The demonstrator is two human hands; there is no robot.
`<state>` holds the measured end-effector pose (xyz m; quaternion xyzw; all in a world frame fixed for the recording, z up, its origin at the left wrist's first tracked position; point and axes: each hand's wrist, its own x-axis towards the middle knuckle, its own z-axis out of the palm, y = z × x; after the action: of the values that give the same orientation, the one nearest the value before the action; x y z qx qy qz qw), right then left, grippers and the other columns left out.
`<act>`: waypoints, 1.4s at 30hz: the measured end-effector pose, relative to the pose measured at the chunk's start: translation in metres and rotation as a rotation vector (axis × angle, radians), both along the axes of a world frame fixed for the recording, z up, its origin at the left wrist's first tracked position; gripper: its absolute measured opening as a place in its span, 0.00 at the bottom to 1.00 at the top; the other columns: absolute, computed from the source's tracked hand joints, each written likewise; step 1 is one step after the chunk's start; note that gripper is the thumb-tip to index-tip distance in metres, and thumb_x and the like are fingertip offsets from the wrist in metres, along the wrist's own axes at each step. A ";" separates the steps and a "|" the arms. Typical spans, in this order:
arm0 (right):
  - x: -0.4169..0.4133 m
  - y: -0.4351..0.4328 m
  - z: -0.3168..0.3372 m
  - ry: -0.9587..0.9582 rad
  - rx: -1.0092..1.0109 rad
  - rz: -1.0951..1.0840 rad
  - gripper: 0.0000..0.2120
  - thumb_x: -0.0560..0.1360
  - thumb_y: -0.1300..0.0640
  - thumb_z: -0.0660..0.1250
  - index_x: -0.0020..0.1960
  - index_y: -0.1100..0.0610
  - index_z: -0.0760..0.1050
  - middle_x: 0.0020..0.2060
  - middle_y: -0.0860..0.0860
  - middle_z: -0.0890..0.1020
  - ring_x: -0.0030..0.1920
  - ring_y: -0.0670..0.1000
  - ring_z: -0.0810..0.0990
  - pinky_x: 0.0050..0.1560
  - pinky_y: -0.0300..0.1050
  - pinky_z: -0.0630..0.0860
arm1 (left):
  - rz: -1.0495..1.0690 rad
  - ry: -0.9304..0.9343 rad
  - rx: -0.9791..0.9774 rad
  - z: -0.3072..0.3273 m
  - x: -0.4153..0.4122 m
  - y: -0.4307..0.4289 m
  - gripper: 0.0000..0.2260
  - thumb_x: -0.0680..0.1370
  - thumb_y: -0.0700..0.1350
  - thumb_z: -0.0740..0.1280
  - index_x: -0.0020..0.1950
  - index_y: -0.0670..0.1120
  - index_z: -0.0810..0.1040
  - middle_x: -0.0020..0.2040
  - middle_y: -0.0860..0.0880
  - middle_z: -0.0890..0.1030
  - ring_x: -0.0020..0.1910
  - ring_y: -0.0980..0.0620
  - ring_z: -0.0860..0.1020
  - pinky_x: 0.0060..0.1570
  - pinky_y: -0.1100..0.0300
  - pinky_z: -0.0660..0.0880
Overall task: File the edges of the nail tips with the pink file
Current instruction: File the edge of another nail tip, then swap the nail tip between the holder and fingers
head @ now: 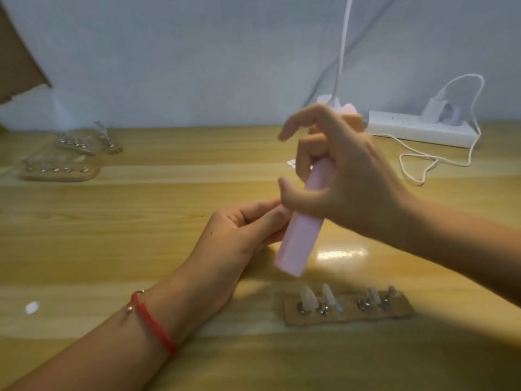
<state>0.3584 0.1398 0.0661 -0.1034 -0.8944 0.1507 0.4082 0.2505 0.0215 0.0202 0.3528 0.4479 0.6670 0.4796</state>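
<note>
My right hand (346, 176) grips the pink file (298, 238), a long block held nearly upright and tilted, its lower end above the table. My left hand (242, 232), with a red cord at the wrist, pinches something small against the file's left side; the fingers and the file hide what it holds. In front of me lies a cardboard strip (400, 311) with several clear nail tips (307, 297) standing on metal holders.
Two more boards with nail tips (59, 167) lie at the far left of the wooden table (141, 249). A white power strip (417, 131) with a charger and a looping white cable (417, 165) sits at the back right. A brown cardboard piece (17, 60) leans at the upper left.
</note>
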 end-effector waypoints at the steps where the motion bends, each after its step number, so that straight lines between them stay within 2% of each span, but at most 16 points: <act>1: 0.000 0.005 0.002 0.038 -0.005 -0.054 0.17 0.68 0.56 0.70 0.55 0.54 0.71 0.27 0.47 0.77 0.40 0.52 0.70 0.51 0.41 0.65 | 0.020 -0.001 -0.006 0.000 0.000 0.001 0.15 0.63 0.50 0.72 0.46 0.47 0.86 0.43 0.50 0.85 0.42 0.59 0.82 0.41 0.69 0.76; 4: 0.001 0.021 0.011 0.123 -0.093 -0.161 0.17 0.69 0.58 0.70 0.55 0.53 0.69 0.29 0.49 0.79 0.41 0.56 0.73 0.55 0.47 0.67 | 0.079 0.000 -0.020 -0.001 -0.002 0.002 0.12 0.62 0.50 0.71 0.43 0.50 0.87 0.39 0.51 0.85 0.39 0.60 0.81 0.41 0.70 0.76; 6: 0.002 0.009 0.009 0.080 0.011 -0.111 0.18 0.68 0.55 0.70 0.56 0.51 0.69 0.28 0.48 0.78 0.41 0.54 0.71 0.52 0.42 0.64 | 0.038 0.022 -0.002 0.000 -0.001 0.001 0.13 0.62 0.50 0.71 0.44 0.48 0.87 0.41 0.51 0.85 0.40 0.61 0.81 0.40 0.70 0.76; 8: 0.002 -0.002 0.003 0.038 0.103 -0.031 0.19 0.68 0.53 0.69 0.57 0.53 0.71 0.27 0.48 0.76 0.39 0.51 0.68 0.50 0.42 0.63 | -0.006 0.044 0.009 0.001 0.001 0.000 0.15 0.64 0.50 0.71 0.47 0.46 0.86 0.42 0.50 0.85 0.41 0.60 0.81 0.39 0.70 0.75; 12: 0.009 0.043 0.017 0.085 -0.028 -0.238 0.18 0.70 0.56 0.70 0.58 0.57 0.72 0.30 0.48 0.80 0.36 0.49 0.72 0.56 0.46 0.65 | 0.029 0.025 -0.009 -0.001 -0.003 0.000 0.13 0.62 0.51 0.72 0.43 0.50 0.87 0.39 0.52 0.85 0.39 0.59 0.81 0.41 0.70 0.76; 14: 0.022 0.064 0.022 0.083 -0.087 -0.304 0.16 0.72 0.57 0.70 0.57 0.57 0.72 0.31 0.49 0.79 0.31 0.43 0.71 0.52 0.46 0.69 | 0.008 0.054 -0.005 -0.001 -0.003 -0.001 0.12 0.62 0.52 0.72 0.44 0.51 0.87 0.39 0.52 0.84 0.40 0.59 0.82 0.41 0.69 0.76; 17: 0.035 0.071 0.012 -0.091 -0.062 -0.265 0.07 0.71 0.59 0.72 0.47 0.54 0.77 0.29 0.49 0.78 0.29 0.43 0.71 0.39 0.31 0.66 | -0.003 0.051 -0.014 0.000 -0.004 0.000 0.12 0.64 0.52 0.72 0.44 0.53 0.86 0.41 0.52 0.85 0.43 0.58 0.83 0.41 0.69 0.76; 19: 0.036 0.066 0.000 -0.311 -0.011 -0.232 0.04 0.70 0.61 0.74 0.42 0.53 0.81 0.30 0.49 0.78 0.31 0.44 0.72 0.39 0.30 0.63 | -0.010 0.060 -0.021 0.000 -0.004 0.000 0.11 0.65 0.52 0.71 0.45 0.53 0.86 0.44 0.51 0.85 0.45 0.58 0.83 0.42 0.68 0.76; 21: 0.036 0.060 -0.006 -0.425 0.013 -0.203 0.04 0.71 0.60 0.74 0.44 0.52 0.84 0.35 0.48 0.80 0.37 0.45 0.74 0.40 0.30 0.64 | -0.006 0.067 -0.018 0.000 -0.004 -0.001 0.11 0.65 0.53 0.71 0.45 0.54 0.86 0.46 0.51 0.85 0.46 0.58 0.83 0.42 0.68 0.76; 23: 0.038 0.052 -0.005 -0.364 -0.059 -0.147 0.06 0.72 0.58 0.73 0.48 0.50 0.83 0.41 0.44 0.81 0.44 0.44 0.76 0.42 0.30 0.68 | 0.009 0.065 -0.016 0.000 -0.003 -0.001 0.11 0.65 0.53 0.71 0.45 0.53 0.86 0.47 0.52 0.85 0.47 0.59 0.82 0.42 0.68 0.76; 26: 0.040 0.032 0.003 -0.257 -0.146 0.042 0.12 0.71 0.49 0.71 0.55 0.46 0.80 0.47 0.39 0.82 0.50 0.39 0.79 0.49 0.27 0.71 | 0.023 0.029 -0.019 -0.001 -0.003 0.001 0.09 0.65 0.52 0.71 0.43 0.53 0.85 0.43 0.52 0.84 0.43 0.58 0.82 0.41 0.68 0.76; 30: 0.041 0.008 0.005 -0.269 -0.212 0.227 0.18 0.70 0.48 0.72 0.59 0.46 0.80 0.54 0.38 0.82 0.57 0.40 0.79 0.59 0.33 0.73 | 0.011 0.041 -0.003 -0.002 -0.003 0.001 0.10 0.64 0.52 0.71 0.43 0.53 0.85 0.40 0.52 0.84 0.41 0.58 0.82 0.41 0.67 0.77; 34: 0.039 -0.001 0.002 -0.207 -0.321 0.235 0.13 0.70 0.50 0.71 0.53 0.51 0.84 0.50 0.43 0.85 0.54 0.45 0.82 0.57 0.48 0.77 | 0.004 0.045 0.007 -0.002 -0.004 -0.001 0.16 0.64 0.50 0.73 0.49 0.47 0.82 0.40 0.48 0.84 0.40 0.55 0.82 0.41 0.66 0.78; 36: 0.040 -0.004 -0.001 -0.153 -0.348 0.215 0.12 0.69 0.49 0.71 0.51 0.50 0.84 0.47 0.44 0.86 0.52 0.47 0.83 0.55 0.51 0.78 | -0.002 0.051 0.001 -0.001 -0.004 0.000 0.19 0.63 0.49 0.76 0.51 0.47 0.78 0.40 0.47 0.85 0.38 0.54 0.82 0.40 0.65 0.78; 39: 0.048 -0.008 -0.005 -0.104 -0.340 0.192 0.13 0.68 0.50 0.73 0.53 0.46 0.82 0.46 0.43 0.85 0.51 0.48 0.83 0.55 0.47 0.78 | -0.003 0.055 -0.001 0.000 -0.003 0.001 0.20 0.62 0.49 0.77 0.50 0.47 0.76 0.40 0.46 0.85 0.39 0.53 0.83 0.39 0.66 0.77; 42: 0.060 -0.009 -0.005 -0.068 -0.300 0.148 0.15 0.68 0.49 0.73 0.55 0.45 0.80 0.48 0.40 0.85 0.52 0.44 0.83 0.56 0.37 0.76 | 0.001 0.041 0.006 0.000 -0.003 0.000 0.17 0.66 0.49 0.75 0.50 0.46 0.75 0.45 0.45 0.85 0.44 0.51 0.84 0.41 0.65 0.78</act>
<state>0.4186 0.1308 0.0615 -0.1019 -0.8803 0.3087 0.3455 0.2477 0.0217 0.0201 0.3673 0.4559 0.6613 0.4690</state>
